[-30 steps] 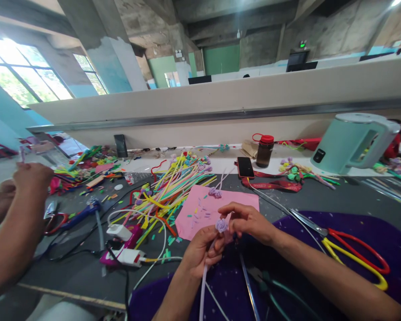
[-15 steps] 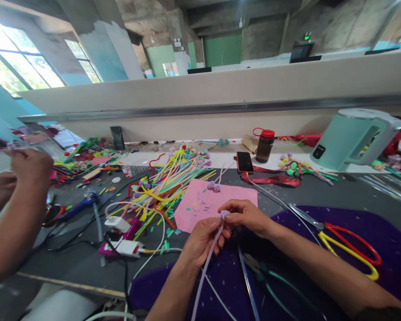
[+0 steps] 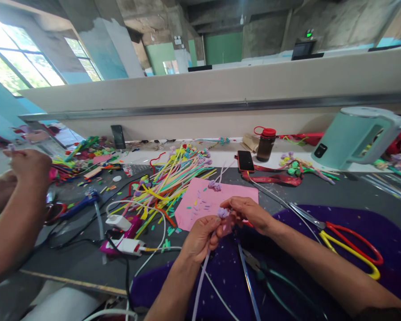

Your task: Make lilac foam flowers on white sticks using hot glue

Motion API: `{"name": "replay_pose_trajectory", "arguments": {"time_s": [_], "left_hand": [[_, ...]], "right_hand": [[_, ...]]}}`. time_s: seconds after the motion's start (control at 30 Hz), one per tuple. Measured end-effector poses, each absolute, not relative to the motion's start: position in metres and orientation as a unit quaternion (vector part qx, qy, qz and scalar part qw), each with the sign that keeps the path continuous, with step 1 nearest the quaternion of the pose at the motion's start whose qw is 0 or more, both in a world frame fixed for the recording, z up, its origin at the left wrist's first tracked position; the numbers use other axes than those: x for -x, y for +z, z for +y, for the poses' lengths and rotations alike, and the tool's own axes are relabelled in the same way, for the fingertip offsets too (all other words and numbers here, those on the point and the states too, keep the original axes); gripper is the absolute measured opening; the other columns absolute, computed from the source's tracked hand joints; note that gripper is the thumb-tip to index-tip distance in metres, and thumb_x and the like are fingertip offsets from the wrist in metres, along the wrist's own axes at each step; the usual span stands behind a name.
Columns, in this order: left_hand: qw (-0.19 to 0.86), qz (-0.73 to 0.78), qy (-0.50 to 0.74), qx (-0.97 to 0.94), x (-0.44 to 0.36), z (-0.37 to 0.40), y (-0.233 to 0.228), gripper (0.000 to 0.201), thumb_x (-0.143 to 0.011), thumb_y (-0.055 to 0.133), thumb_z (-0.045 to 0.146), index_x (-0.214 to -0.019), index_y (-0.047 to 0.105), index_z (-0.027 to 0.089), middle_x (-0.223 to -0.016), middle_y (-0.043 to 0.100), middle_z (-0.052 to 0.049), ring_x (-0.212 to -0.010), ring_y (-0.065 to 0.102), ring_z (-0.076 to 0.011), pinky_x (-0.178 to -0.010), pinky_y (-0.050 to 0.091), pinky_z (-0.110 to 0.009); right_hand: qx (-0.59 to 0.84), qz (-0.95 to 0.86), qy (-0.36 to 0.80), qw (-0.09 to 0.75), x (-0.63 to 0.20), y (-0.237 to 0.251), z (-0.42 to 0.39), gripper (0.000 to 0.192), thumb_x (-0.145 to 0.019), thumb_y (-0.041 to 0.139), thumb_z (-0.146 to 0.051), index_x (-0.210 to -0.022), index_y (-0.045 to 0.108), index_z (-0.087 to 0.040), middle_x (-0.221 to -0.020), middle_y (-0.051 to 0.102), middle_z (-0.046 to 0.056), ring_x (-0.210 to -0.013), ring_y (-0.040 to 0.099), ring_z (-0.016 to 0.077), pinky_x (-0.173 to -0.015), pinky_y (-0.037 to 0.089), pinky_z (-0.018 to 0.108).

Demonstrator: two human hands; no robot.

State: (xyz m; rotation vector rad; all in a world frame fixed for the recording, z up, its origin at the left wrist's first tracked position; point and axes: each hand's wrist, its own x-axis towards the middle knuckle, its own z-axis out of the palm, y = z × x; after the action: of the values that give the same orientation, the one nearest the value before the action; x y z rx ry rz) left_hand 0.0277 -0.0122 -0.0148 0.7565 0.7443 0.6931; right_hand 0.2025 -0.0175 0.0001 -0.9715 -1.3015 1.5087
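Note:
My left hand (image 3: 200,238) grips a pale lilac straw (image 3: 200,281) near its top, where a small purple flower-shaped curl (image 3: 222,212) sits. My right hand (image 3: 245,214) pinches that purple curl from the right with thumb and fingertips. Both hands hover over a purple cloth (image 3: 287,267) at the table's near edge, just in front of a pink paper sheet (image 3: 214,203) that carries another purple curl (image 3: 214,185) and small cut bits.
Red-and-yellow scissors (image 3: 350,249) lie on the cloth to the right, pliers (image 3: 263,276) below my hands. A heap of coloured straws (image 3: 167,183), chargers and cables (image 3: 123,236) lie left. Phone (image 3: 245,161), brown bottle (image 3: 264,145) and mint kettle (image 3: 354,138) stand behind. Another person's hands (image 3: 26,165) work at far left.
The purple curl and straw tilted as my hands lowered slightly and turned it; my right fingers shifted their pinch on the curl. The view tipped a little downward.

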Motion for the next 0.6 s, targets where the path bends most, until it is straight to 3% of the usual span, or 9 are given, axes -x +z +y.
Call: {"name": "replay_pose_trajectory", "arguments": {"time_s": [0.4, 0.6], "left_hand": [[0.807, 0.349, 0.327, -0.347, -0.0272, -0.0108, -0.0125, 0.022, -0.065, 0.070, 0.029, -0.067, 0.059, 0.010, -0.043, 0.051, 0.005, -0.028, 0.026, 0.0008, -0.026, 0.015, -0.012], [0.785, 0.377, 0.312, -0.381, -0.0301, -0.0145, -0.0103, 0.025, -0.066, 0.067, 0.033, -0.061, 0.056, 0.011, -0.040, 0.048, 0.005, -0.025, 0.025, 0.0002, -0.025, 0.014, -0.013]], "right_hand": [[0.383, -0.533, 0.611, 0.443, -0.2009, 0.0025, -0.0189, 0.040, -0.082, 0.050, -0.049, -0.096, 0.063, -0.014, -0.063, 0.056, -0.001, -0.049, 0.051, 0.0096, -0.042, 0.039, 0.020], [0.362, -0.557, 0.609, 0.434, -0.1994, 0.0046, -0.0219, 0.035, -0.081, 0.055, -0.040, -0.106, 0.059, -0.016, -0.063, 0.057, -0.002, -0.051, 0.052, 0.0091, -0.047, 0.042, 0.020]]}}
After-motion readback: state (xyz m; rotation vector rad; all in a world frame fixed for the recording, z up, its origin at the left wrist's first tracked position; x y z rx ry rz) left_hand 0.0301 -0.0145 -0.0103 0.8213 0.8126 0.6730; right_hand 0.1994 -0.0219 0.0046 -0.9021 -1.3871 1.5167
